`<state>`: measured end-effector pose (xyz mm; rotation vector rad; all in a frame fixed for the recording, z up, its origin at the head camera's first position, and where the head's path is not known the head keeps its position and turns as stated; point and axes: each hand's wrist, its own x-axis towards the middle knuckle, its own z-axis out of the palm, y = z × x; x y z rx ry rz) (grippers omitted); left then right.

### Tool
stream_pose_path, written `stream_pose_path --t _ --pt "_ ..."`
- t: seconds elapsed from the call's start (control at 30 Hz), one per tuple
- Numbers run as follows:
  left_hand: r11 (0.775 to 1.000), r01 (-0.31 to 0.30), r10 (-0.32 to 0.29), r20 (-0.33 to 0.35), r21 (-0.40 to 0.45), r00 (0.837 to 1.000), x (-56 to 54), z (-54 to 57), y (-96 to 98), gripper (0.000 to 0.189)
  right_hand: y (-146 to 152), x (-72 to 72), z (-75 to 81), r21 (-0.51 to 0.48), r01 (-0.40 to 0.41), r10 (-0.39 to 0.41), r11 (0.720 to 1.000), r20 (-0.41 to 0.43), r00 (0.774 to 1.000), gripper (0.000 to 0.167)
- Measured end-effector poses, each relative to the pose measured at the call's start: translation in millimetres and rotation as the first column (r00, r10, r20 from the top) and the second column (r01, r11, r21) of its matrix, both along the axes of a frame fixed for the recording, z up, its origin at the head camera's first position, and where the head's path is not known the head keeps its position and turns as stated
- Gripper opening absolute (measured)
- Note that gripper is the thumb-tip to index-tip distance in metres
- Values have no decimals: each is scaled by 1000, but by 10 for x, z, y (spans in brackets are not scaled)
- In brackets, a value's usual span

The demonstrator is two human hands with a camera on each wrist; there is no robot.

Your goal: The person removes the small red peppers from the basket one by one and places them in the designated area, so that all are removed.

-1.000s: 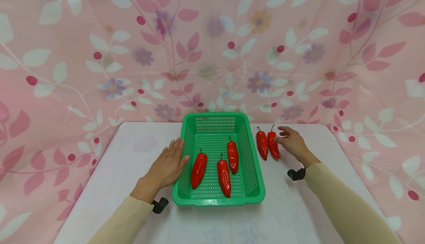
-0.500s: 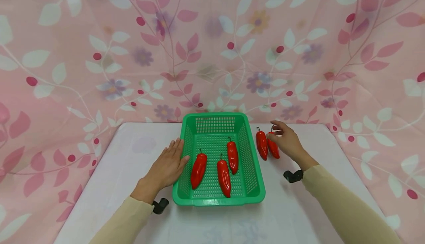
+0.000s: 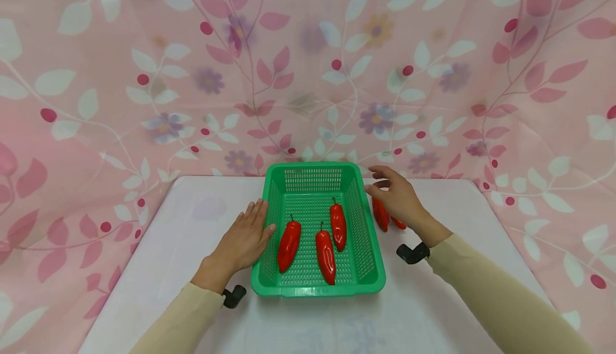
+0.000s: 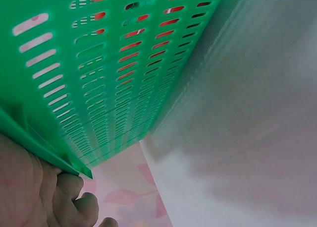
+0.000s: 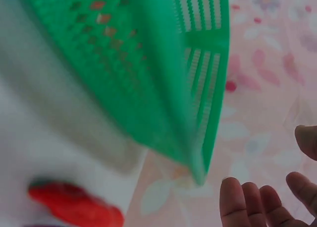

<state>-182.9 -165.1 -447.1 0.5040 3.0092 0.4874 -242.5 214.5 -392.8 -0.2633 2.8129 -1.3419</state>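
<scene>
My left hand (image 3: 240, 241) rests palm-down on the left rim of a green plastic basket (image 3: 320, 291), fingers straight. In the left wrist view its fingers (image 4: 69, 199) lie along that rim. Inside the basket are three red peppers: a left pepper (image 3: 289, 248), a front pepper (image 3: 325, 258) and a back pepper (image 3: 339, 228). Above the right rim hovers my right hand (image 3: 401, 199), holding nothing, its fingers loosely bent and thumb apart. It partly hides two more peppers on the table, a nearer-to-basket one (image 3: 381, 217) and one further right (image 3: 398, 223).
A white-covered table (image 3: 317, 327) bears the basket and peppers. Behind it hangs a pink floral cloth (image 3: 298, 76), close to the table's back edge. A black wrist camera (image 3: 234, 296) sits on the left wrist, another camera (image 3: 412, 253) on the right.
My right hand has moved left from beside the right-hand loose pepper, over both loose peppers, to the basket's right rim. The left hand, basket and peppers have stayed put.
</scene>
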Motion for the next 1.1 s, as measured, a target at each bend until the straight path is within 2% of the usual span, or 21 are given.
stream_pose_path --t 0.13,0.3,0.53,0.83,1.1 --pt "1000 -2 1 -6 -1 1000 3 -7 -5 74 -287 37 83 -43 -54 55 998 19 998 58" --pt "1000 -5 5 -6 -14 1000 -3 -17 -22 74 -696 42 65 -127 -118 131 985 100 986 57" --pt "1000 -5 5 5 -17 1000 -4 -6 -13 74 -1154 78 -132 -287 -169 249 943 267 931 58" --pt "1000 -8 8 26 -23 1000 -6 14 9 75 -1365 55 -410 -331 -189 317 925 394 862 62" --pt "1000 -4 5 19 -25 1000 -4 22 -11 74 -1451 12 -570 -347 -186 339 919 457 822 63"
